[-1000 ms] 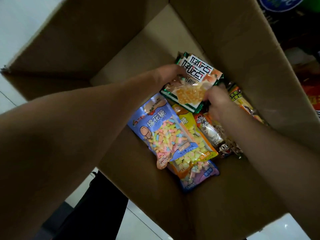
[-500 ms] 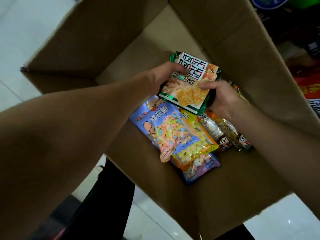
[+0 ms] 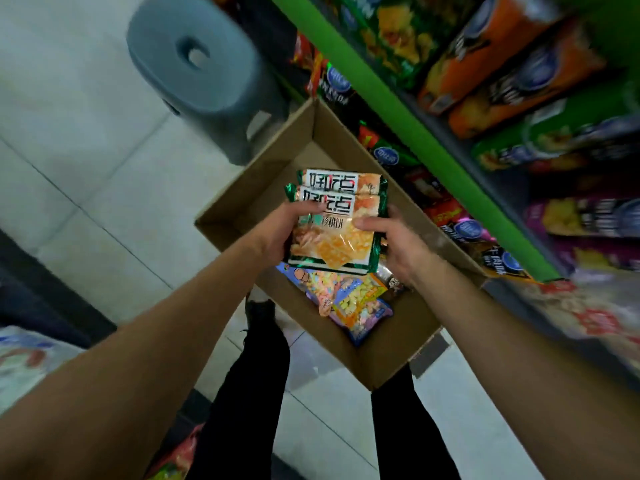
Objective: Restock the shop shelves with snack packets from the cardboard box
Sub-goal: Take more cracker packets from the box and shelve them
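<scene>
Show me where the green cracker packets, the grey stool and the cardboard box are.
green cracker packets (image 3: 334,233): head view, front of top packet.
grey stool (image 3: 194,69): head view, seat top.
cardboard box (image 3: 381,348): head view, inner near wall.

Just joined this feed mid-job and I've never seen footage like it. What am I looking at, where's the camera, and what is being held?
No machine here: a person works bare-handed, and the one camera sits on their head, looking down. The left hand and right hand together grip a stack of green-edged cracker packets, held above an open cardboard box on the tiled floor. Inside the box lie pastel marshmallow bags. To the right runs a green shelf of blurred snack bags. A grey plastic stool stands beyond the box.
</scene>
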Demonstrator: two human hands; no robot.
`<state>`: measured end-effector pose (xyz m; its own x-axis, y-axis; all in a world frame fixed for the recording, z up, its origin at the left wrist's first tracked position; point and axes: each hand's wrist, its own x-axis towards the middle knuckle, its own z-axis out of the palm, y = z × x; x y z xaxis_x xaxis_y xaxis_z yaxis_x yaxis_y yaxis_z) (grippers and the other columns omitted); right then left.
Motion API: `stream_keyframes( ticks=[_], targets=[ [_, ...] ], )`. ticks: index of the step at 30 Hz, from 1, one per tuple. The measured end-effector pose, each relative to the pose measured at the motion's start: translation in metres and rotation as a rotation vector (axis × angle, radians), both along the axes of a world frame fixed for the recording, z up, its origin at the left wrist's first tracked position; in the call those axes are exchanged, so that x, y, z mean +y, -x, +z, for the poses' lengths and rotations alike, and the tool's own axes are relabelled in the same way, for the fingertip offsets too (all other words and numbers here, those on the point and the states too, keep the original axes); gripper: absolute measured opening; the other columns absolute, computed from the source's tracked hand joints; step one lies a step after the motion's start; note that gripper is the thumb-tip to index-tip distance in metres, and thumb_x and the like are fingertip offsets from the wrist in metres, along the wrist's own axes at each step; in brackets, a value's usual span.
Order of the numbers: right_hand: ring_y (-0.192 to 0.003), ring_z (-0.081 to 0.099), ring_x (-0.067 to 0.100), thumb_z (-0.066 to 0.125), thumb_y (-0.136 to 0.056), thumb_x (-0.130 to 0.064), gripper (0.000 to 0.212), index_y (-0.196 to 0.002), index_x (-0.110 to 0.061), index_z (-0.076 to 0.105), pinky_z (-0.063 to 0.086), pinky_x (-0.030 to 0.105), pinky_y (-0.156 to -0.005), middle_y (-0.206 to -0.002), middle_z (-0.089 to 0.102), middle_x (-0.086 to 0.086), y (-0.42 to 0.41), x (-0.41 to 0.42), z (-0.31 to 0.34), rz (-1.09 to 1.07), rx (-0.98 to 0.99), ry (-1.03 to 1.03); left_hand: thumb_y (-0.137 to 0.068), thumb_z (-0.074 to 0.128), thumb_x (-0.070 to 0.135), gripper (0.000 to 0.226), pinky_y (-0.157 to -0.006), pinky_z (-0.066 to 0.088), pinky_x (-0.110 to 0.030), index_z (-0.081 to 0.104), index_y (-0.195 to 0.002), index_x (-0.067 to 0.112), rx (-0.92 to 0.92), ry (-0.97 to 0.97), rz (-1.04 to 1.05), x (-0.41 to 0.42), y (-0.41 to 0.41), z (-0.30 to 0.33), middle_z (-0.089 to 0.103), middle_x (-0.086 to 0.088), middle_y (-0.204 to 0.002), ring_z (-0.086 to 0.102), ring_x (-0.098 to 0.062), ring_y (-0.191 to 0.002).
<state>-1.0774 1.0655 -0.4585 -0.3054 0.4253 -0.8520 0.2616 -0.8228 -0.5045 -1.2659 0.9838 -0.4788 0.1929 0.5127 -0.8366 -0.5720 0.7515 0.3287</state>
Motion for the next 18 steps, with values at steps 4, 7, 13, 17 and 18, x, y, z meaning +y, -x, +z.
stream_keyframes(
  ticks=[4,7,13,17,18],
  targets=[
    [-0.093,0.074,0.020,0.080,-0.067,-0.010,0.063,-0.124,-0.021,0.055,0.058,0.034,-0.076,-0.104,0.076,0.001,0.003,-0.011,0.115,0.014,-0.018,-0.086,-0.084,0.069,0.025,0.034,-0.081,0.059,-0.038,0.067,-0.116,0.013,0.071,-0.049,-0.030,-0.005,0.004,0.111,0.076,-0.011,-0.107,0.074,-0.027,-0.095],
    [-0.097,0.071,0.017,0.080,-0.074,-0.010,0.064,-0.129,-0.019,0.049,0.055,0.029,-0.074,-0.112,0.073,0.001,-0.004,-0.023,0.191,-0.029,-0.041,-0.153,-0.086,0.069,0.024,0.015,-0.064,0.060,-0.031,0.073,-0.099,0.018,0.064,-0.092,-0.086,-0.008,0.004,0.187,0.077,-0.008,-0.100,0.076,-0.024,-0.085],
    [-0.107,0.068,0.020,0.086,-0.066,-0.025,0.094,-0.146,-0.017,0.037,0.053,0.033,-0.086,-0.125,0.067,0.004,-0.039,-0.066,0.300,-0.123,-0.018,-0.254,-0.071,0.076,0.030,0.061,-0.097,0.053,-0.050,0.059,-0.127,0.013,0.230,-0.240,-0.234,-0.012,-0.015,0.314,0.072,-0.013,-0.117,0.068,-0.034,-0.108],
    [-0.104,0.070,0.021,0.081,-0.073,-0.019,0.080,-0.143,-0.018,0.042,0.054,0.039,-0.093,-0.122,0.070,0.003,-0.075,-0.090,0.345,-0.176,0.054,-0.319,-0.085,0.069,0.026,0.039,-0.096,0.054,-0.049,0.066,-0.122,0.012,0.213,-0.255,-0.294,-0.017,-0.051,0.364,0.072,-0.015,-0.117,0.069,-0.031,-0.103],
    [-0.106,0.069,0.023,0.080,-0.075,-0.020,0.079,-0.144,-0.019,0.042,0.052,0.042,-0.097,-0.124,0.069,0.004,-0.086,-0.094,0.354,-0.185,0.065,-0.335,-0.087,0.068,0.026,0.032,-0.088,0.058,-0.045,0.069,-0.116,0.014,0.202,-0.277,-0.309,-0.019,-0.061,0.374,0.073,-0.014,-0.115,0.071,-0.029,-0.098]
  ],
)
